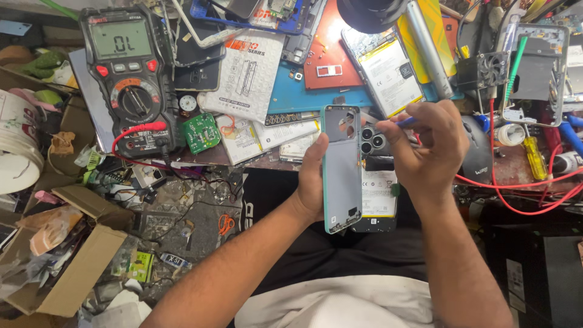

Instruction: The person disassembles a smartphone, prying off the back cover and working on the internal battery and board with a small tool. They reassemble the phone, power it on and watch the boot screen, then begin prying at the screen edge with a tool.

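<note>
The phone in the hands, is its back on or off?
Off. The back cover is lifted away in the left hand, baring the phone's battery.

One head-worn camera looks steeply down (close in) over a cluttered workbench (pixel 255 79).

The back cover (pixel 341 170) hides most of the left hand (pixel 313 182) — only the thumb edge and heel show beside it. The opened phone (pixel 378 182) is partly behind the cover and the right hand (pixel 425 152), so its right edge and upper corner cannot be seen. The blue tool (pixel 405 121) shows only a short tip; the rest is buried in the right fingers. A dark round lamp head (pixel 370 13) is cut off by the top edge. The cardboard box (pixel 67 267) runs off the left edge — its contents are too jumbled to tell.
</note>
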`<action>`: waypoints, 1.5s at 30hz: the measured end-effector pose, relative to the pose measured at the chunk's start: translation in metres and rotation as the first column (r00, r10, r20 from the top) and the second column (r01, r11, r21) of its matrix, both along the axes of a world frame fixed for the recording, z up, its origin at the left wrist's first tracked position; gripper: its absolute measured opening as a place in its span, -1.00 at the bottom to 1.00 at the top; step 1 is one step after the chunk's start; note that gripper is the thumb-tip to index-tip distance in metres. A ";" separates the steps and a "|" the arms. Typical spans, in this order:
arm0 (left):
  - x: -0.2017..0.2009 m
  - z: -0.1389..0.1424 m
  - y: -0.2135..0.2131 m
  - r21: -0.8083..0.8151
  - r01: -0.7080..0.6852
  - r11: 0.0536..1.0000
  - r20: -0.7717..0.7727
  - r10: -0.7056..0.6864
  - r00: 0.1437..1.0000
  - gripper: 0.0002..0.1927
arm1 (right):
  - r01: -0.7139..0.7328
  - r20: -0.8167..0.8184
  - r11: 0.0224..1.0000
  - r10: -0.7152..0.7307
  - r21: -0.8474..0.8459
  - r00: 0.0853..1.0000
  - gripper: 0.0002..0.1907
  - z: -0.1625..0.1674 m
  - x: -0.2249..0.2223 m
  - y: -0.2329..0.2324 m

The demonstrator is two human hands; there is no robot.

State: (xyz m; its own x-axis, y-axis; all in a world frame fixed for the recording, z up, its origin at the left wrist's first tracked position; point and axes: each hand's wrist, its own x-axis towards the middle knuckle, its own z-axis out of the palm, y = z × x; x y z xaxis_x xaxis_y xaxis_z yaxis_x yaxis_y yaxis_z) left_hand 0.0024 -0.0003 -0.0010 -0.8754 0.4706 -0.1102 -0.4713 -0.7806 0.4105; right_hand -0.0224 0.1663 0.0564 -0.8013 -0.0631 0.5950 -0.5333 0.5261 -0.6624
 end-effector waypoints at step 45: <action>0.006 0.046 -0.006 0.220 -0.016 0.975 0.022 0.012 1.000 -0.30 | 0.434 -0.334 0.629 -0.278 0.645 0.901 -0.66 0.060 -0.099 0.048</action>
